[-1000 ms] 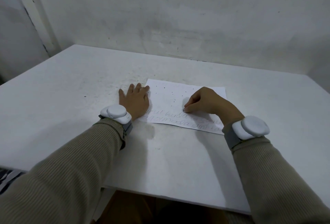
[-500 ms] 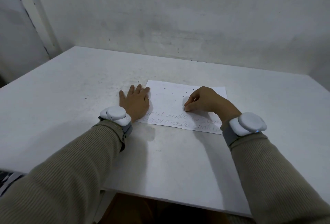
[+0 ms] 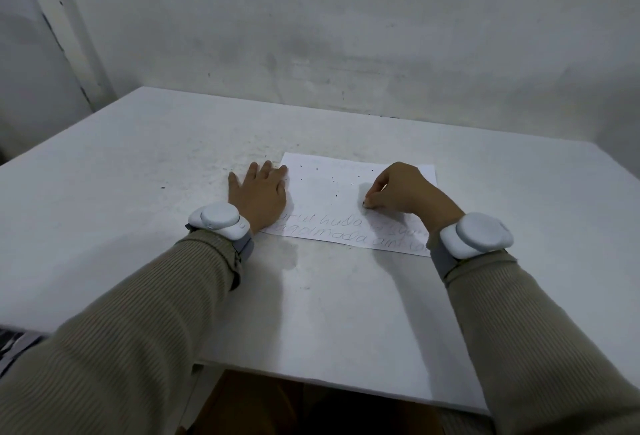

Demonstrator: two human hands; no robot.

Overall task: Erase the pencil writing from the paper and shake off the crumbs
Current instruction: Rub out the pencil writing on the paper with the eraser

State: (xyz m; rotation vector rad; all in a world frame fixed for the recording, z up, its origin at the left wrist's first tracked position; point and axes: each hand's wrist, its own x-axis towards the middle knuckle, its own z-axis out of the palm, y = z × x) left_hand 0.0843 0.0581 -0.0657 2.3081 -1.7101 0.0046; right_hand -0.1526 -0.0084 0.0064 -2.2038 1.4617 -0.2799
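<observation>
A white sheet of paper [image 3: 332, 185] lies flat on the table, with two lines of pencil writing [image 3: 332, 230] along its near edge. Dark eraser crumbs [image 3: 334, 192] are scattered over its upper half. My left hand [image 3: 258, 193] rests flat, fingers spread, pinning the paper's left edge. My right hand [image 3: 401, 190] is curled on the right part of the sheet, fingertips pinched on a small eraser [image 3: 365, 205] that is mostly hidden; its dark tip touches the paper just above the writing.
The white table [image 3: 138, 192] stands against a grey wall, with its near edge close to my body. Both wrists wear white round bands [image 3: 476, 234] over beige ribbed sleeves. A few dark specks lie on the table left of the paper.
My right hand has shifted slightly to the right along the upper written line, with small rubbing motion. The left hand has stayed flat on the paper's edge.
</observation>
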